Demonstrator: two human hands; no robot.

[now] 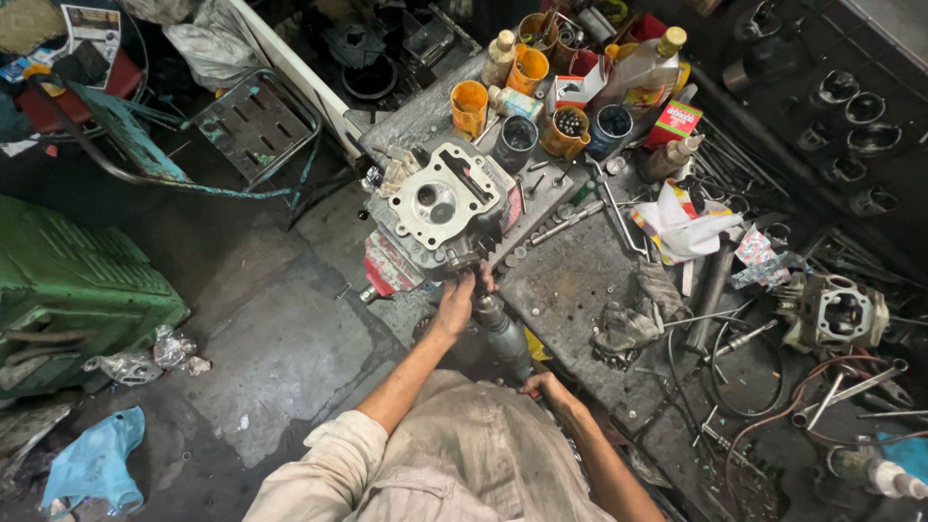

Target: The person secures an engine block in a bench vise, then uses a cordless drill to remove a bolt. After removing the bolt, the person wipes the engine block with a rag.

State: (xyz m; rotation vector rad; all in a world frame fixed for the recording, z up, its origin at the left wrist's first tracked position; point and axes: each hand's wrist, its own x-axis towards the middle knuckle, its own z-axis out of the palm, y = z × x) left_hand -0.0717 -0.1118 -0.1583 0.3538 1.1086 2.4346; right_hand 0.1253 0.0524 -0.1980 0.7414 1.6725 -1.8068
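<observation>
A grey metal cylinder head [447, 205] sits clamped in a red vise [389, 269] at the near left corner of the workbench [570, 280]. My left hand [456, 302] grips the front end of a grey cylindrical power tool [503, 333], right below the cylinder head. The tool's tip is hidden between my fingers and the head. My right hand [547, 387] holds the rear of the same tool, close to my body.
Orange cups [470, 106], bottles [646, 70] and tins crowd the bench's far end. A dirty rag [628, 324], rods, wrenches and another engine part [839, 311] lie to the right. A green metal box [72, 280] and blue plastic [95, 464] lie on the floor at left.
</observation>
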